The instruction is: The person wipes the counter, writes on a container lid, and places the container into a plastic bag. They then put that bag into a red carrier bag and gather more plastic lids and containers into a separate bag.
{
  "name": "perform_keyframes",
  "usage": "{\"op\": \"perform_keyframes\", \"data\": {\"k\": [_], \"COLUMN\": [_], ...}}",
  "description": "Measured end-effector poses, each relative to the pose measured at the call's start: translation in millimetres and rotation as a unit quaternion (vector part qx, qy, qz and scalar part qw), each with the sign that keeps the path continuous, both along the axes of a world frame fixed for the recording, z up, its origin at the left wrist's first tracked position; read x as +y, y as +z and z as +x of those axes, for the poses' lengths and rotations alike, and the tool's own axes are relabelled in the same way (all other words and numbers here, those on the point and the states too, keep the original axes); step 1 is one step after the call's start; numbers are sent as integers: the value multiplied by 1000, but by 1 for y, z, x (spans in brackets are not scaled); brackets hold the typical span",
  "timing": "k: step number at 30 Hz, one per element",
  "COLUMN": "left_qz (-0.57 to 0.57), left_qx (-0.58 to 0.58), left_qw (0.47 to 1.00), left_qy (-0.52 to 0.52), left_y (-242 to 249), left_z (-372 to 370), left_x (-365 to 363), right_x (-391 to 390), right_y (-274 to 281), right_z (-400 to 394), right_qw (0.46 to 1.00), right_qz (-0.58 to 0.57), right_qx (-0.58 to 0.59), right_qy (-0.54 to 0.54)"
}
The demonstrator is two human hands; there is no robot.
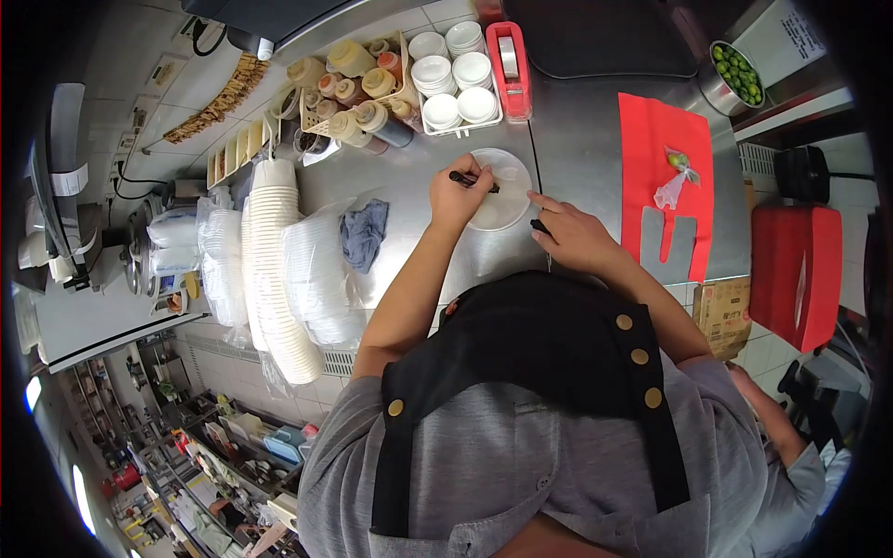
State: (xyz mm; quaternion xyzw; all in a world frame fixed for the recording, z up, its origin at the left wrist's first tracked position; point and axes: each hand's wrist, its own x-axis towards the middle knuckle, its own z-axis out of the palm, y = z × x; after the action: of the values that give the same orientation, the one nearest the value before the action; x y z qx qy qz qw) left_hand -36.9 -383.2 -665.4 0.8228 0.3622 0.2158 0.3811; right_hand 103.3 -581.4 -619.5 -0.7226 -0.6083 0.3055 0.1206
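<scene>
A round, whitish plastic lid (503,216) lies flat on the steel counter (446,244). Over its left part, my left hand (459,192) is closed around a black marker (461,178), the pen's tip end pointing at the lid. My right hand (575,236) is at the lid's right side, its index finger stretched to the rim. Between that hand's thumb and curled fingers is a small black piece (539,226) that looks like the marker's cap. Left of the lid lies a crumpled blue-grey cloth (364,234).
Sauce bottles in a basket (407,54), stacked white small dishes (473,70) and a red dispenser (510,74) line the back. Stacked cups (270,251) stand left. A red bag (644,139) lies right, below a pot of green limes (735,79). Another person's arm (770,409) shows lower right.
</scene>
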Motion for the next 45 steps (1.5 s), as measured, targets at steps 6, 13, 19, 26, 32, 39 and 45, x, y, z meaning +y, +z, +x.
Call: {"op": "perform_keyframes", "data": {"k": [6,13,19,26,32,39,45], "left_qz": [-47,-150,-52,182,167,132,97], "left_qx": [-62,-164,-131,-133,-55,177,-41], "left_qw": [997,972,980,959,984,967,994], "left_qy": [-2,-74,-139,-173,37,124,20], "left_y": [-1,64,63,50,29,27,53], "left_z": [2,11,16,20,58,95,69], "left_x": [6,-21,-39,-41,69,129,69], "right_x": [-1,8,15,29,35,-36,-124], "right_y": [-5,-13,-16,-29,-28,-76,-88], "right_z": [1,-2,-6,-25,1,51,99], "right_qw": [982,945,951,934,879,862,794], "right_qz": [82,152,163,165,225,233,211], "right_qx": [140,244,223,283,337,166,-46], "right_qy": [-93,-154,-137,-140,-252,-418,-568]}}
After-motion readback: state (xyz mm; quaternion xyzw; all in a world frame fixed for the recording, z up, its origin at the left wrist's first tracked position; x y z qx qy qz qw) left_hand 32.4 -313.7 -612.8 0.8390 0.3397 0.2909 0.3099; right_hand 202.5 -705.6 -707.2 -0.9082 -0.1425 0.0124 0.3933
